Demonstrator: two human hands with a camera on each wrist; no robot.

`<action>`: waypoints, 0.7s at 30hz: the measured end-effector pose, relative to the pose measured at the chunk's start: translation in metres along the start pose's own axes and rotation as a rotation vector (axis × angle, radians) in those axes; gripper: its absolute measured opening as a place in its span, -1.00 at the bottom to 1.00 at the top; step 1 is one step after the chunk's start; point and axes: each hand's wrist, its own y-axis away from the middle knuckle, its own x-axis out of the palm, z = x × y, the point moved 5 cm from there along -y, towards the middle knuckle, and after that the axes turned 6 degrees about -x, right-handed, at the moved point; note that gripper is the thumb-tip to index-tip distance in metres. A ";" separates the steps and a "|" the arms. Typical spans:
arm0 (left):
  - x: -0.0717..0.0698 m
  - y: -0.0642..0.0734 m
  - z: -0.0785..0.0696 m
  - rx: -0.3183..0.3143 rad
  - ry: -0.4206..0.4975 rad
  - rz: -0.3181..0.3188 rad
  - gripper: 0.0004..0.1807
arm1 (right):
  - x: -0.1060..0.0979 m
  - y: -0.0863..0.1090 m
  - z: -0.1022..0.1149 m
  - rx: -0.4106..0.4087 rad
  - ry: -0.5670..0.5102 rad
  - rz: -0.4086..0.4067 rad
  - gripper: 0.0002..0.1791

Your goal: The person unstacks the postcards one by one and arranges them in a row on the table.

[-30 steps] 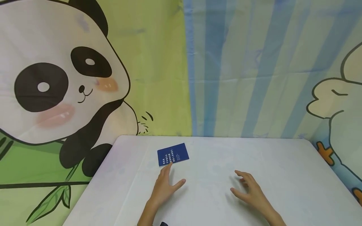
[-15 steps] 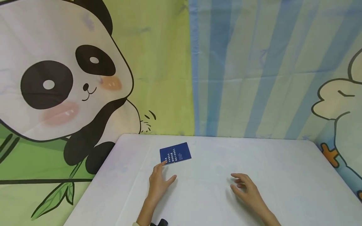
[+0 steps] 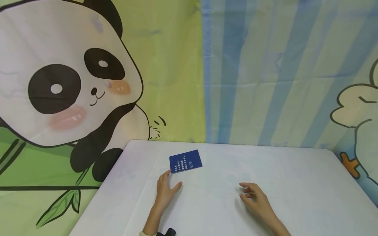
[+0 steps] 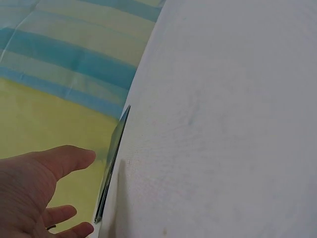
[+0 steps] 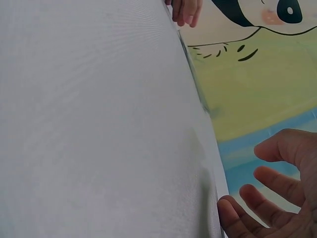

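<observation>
A thin dark blue booklet (image 3: 186, 160) with pale lettering lies flat toward the far left of the white table. My left hand (image 3: 165, 191) is just this side of it, fingers loosely bent and thumb spread apart. One fingertip is at the booklet's near left corner; whether it touches, I cannot tell. Edge-on in the left wrist view, the booklet (image 4: 113, 163) shows beyond the thumb (image 4: 74, 161). Off to the right, my right hand (image 3: 257, 200) holds nothing, its fingers relaxed and parted from the thumb. In the right wrist view those fingers (image 5: 252, 198) are spaced apart.
Behind the white table (image 3: 218, 203) hangs a cloth backdrop, with a printed panda (image 3: 71, 82) on the left and blue stripes (image 3: 233, 72) on the right. A small black object (image 3: 170, 232) shows beside the left wrist.
Relative to the booklet, my left hand has drawn left, from its near edge to its near left corner. My right hand has shifted slightly left. The head view has turned a little left.
</observation>
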 end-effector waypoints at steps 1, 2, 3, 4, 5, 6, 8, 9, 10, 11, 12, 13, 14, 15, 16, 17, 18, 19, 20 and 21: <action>0.001 -0.001 0.001 -0.005 0.014 0.009 -0.19 | 0.001 -0.001 0.000 0.003 -0.006 -0.002 -0.61; 0.001 -0.002 0.002 -0.011 0.026 0.017 -0.19 | 0.002 -0.002 0.000 0.006 -0.008 -0.004 -0.61; 0.002 -0.003 0.002 -0.014 0.039 0.024 -0.18 | 0.003 -0.002 0.000 0.011 -0.010 -0.004 -0.61; 0.002 -0.003 0.003 -0.017 0.051 0.029 -0.18 | 0.004 -0.003 0.000 0.016 -0.010 -0.002 -0.62; 0.002 -0.004 0.003 -0.017 0.061 0.035 -0.18 | 0.006 -0.004 0.000 0.022 -0.013 0.000 -0.62; 0.002 -0.005 0.003 -0.020 0.072 0.040 -0.18 | 0.007 -0.004 0.000 0.023 -0.013 0.001 -0.62; 0.002 -0.007 0.004 -0.019 0.084 0.046 -0.18 | 0.010 -0.005 -0.001 0.032 -0.022 0.000 -0.63; 0.002 -0.009 0.004 -0.016 0.087 0.046 -0.18 | 0.011 -0.006 -0.001 0.034 -0.033 -0.001 -0.63; 0.003 -0.010 0.004 -0.011 0.090 0.047 -0.18 | 0.013 -0.007 -0.001 0.034 -0.046 -0.001 -0.63; 0.003 -0.012 0.004 -0.009 0.093 0.048 -0.18 | 0.014 -0.007 0.000 0.036 -0.062 -0.001 -0.63; 0.003 -0.013 0.005 -0.012 0.096 0.048 -0.18 | 0.016 -0.008 0.000 0.037 -0.078 0.000 -0.64; 0.004 -0.014 0.005 -0.013 0.100 0.049 -0.18 | 0.018 -0.009 0.000 0.042 -0.096 0.004 -0.64; 0.004 -0.016 0.006 -0.017 0.106 0.050 -0.18 | 0.020 -0.010 0.001 0.046 -0.113 0.011 -0.64; 0.005 -0.017 0.006 -0.022 0.110 0.052 -0.18 | 0.023 -0.012 0.001 0.052 -0.126 0.021 -0.64; 0.005 -0.018 0.007 -0.025 0.116 0.053 -0.18 | 0.025 -0.013 0.001 0.063 -0.137 0.029 -0.64; 0.006 -0.019 0.008 -0.029 0.119 0.053 -0.18 | 0.028 -0.015 0.001 0.075 -0.148 0.039 -0.64; 0.006 -0.020 0.009 -0.029 0.122 0.051 -0.18 | 0.030 -0.016 0.000 0.087 -0.158 0.048 -0.64; 0.007 -0.021 0.010 -0.028 0.124 0.050 -0.19 | 0.033 -0.018 0.000 0.099 -0.166 0.058 -0.64; 0.007 -0.022 0.010 -0.024 0.125 0.046 -0.19 | 0.036 -0.020 -0.001 0.115 -0.176 0.065 -0.64; 0.007 -0.023 0.010 -0.018 0.124 0.040 -0.20 | 0.038 -0.022 -0.002 0.130 -0.182 0.072 -0.64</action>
